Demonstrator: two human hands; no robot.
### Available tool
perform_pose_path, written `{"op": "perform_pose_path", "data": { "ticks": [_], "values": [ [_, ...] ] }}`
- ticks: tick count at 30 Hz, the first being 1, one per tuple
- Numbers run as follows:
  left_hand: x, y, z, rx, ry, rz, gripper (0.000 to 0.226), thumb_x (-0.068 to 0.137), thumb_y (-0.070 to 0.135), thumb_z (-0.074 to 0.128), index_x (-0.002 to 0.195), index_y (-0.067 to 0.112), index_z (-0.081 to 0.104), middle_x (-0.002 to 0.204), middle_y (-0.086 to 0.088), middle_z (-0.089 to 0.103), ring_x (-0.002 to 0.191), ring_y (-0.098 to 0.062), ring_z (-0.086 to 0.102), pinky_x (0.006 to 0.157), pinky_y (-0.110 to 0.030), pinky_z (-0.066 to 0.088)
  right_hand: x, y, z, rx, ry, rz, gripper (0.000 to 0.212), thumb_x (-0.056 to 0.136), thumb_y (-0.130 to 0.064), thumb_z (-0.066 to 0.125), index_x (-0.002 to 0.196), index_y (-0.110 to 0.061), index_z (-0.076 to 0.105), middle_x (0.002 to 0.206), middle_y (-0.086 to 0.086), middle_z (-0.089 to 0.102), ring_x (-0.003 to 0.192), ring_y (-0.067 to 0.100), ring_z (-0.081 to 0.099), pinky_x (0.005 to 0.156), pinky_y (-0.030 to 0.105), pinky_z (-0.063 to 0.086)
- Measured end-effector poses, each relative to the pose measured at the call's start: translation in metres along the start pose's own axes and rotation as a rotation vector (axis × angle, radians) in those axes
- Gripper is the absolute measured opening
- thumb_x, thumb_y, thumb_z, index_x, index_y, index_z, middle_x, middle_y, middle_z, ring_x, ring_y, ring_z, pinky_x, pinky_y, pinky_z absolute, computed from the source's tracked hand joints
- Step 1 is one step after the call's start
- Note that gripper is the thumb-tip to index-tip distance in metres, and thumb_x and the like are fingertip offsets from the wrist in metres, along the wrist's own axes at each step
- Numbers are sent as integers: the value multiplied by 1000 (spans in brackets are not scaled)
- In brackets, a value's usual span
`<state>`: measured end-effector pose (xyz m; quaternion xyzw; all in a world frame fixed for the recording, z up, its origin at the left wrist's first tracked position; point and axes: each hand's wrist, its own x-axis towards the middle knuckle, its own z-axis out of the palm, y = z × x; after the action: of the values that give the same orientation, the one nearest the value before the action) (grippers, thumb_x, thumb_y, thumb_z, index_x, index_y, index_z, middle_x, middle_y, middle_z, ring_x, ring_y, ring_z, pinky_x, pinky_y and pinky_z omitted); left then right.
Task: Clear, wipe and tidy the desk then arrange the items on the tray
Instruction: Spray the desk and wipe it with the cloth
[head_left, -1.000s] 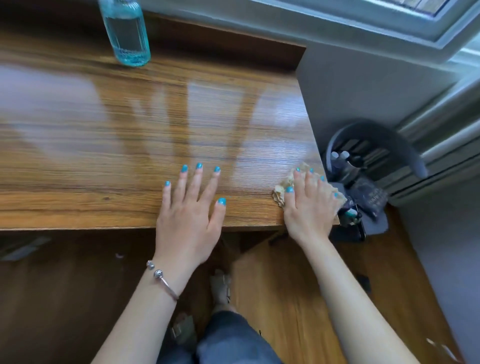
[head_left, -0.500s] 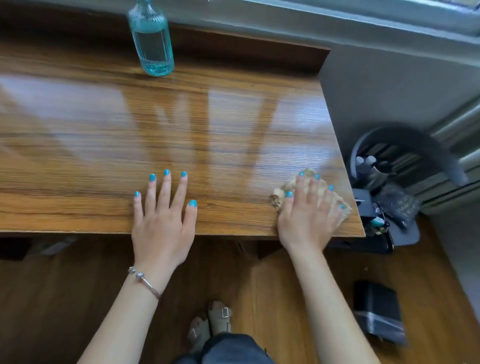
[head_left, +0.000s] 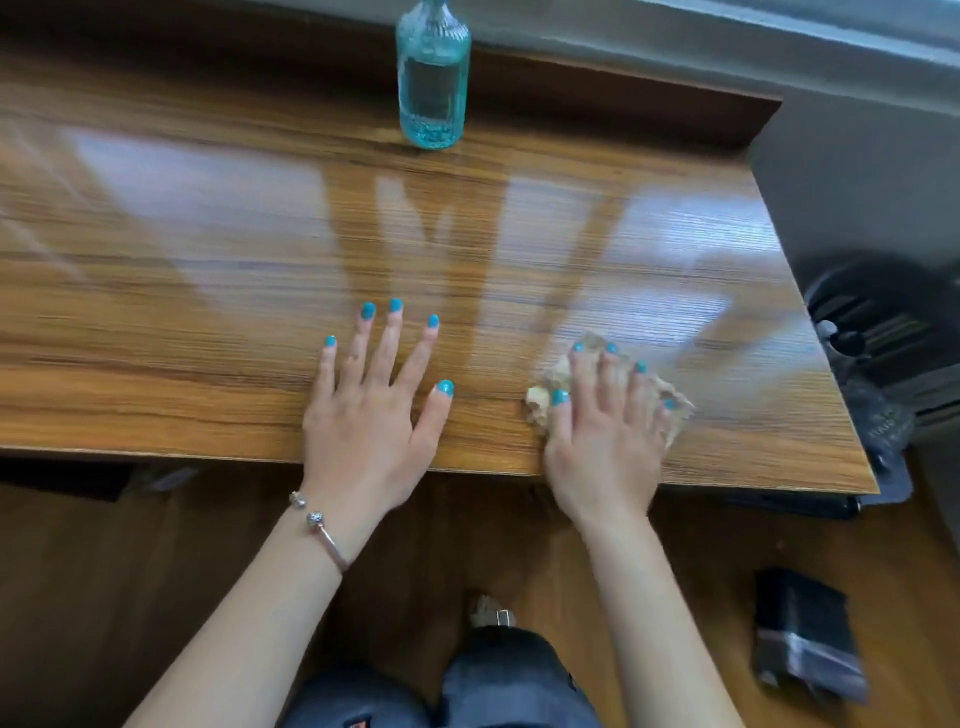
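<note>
Two hands are lying on the desk (head_left: 208, 270).
The right hand (head_left: 605, 436) is pressing flat, straight fingers (head_left: 605, 379) on the cloth (head_left: 540, 402), which is peeking out around them; the left hand (head_left: 371, 415) is lying flat, fingers spread.

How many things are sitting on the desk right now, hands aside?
2. A clear turquoise glass bottle stands upright at the wooden desk's back edge. A crumpled beige cloth lies near the front edge, pressed under the right hand. The desk's left end is out of view.
</note>
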<state>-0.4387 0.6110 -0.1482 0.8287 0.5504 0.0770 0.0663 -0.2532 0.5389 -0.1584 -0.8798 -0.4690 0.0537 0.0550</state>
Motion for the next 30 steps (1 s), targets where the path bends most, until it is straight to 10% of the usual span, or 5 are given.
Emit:
{"op": "perform_pose_path", "data": {
  "ticks": [5, 12, 18, 24, 30],
  "values": [
    [-10, -84, -22, -35, -25, 66, 58, 97, 57, 7, 148, 43, -18, 157, 9, -23, 144, -13, -27, 116, -37, -17, -35, -45, 14, -7, -77, -314, 51, 98, -57, 2, 148, -55, -9, 160, -21, -10, 147, 7, -18, 117, 32, -17],
    [0, -155, -41, -143, -70, 143, 57, 96, 57, 4, 145, 45, -21, 156, 10, -24, 143, -12, -28, 115, -36, -17, -13, -73, -2, 17, 82, 466, 55, 104, -39, 26, 156, -26, 14, 163, 6, 13, 149, 28, 9, 118, 47, 3],
    [-4, -182, -46, -135, -118, 151, 55, 98, 48, 3, 144, 41, -26, 158, 6, -24, 143, -14, -29, 116, -38, -16, -62, -167, 31, -18, -93, -250, 51, 99, -55, 6, 146, -56, -12, 157, -20, -13, 147, 11, -15, 118, 39, -10],
    [-7, -190, -58, -186, -110, 120, 58, 94, 55, 5, 146, 42, -18, 157, 9, -21, 143, -11, -26, 115, -34, -17, -14, -90, 5, -8, -22, 370, 54, 104, -44, 21, 155, -37, 6, 165, -3, 3, 151, 23, 1, 120, 48, 1],
    [-25, -180, -67, -223, -102, 133, 57, 97, 51, 10, 148, 42, -14, 158, 13, -19, 142, -6, -28, 114, -30, -18, -46, -123, -3, 411, -189, -101, 51, 94, -63, 22, 144, -52, 21, 159, -19, 10, 150, 8, 0, 120, 40, -6]
  ]
}}
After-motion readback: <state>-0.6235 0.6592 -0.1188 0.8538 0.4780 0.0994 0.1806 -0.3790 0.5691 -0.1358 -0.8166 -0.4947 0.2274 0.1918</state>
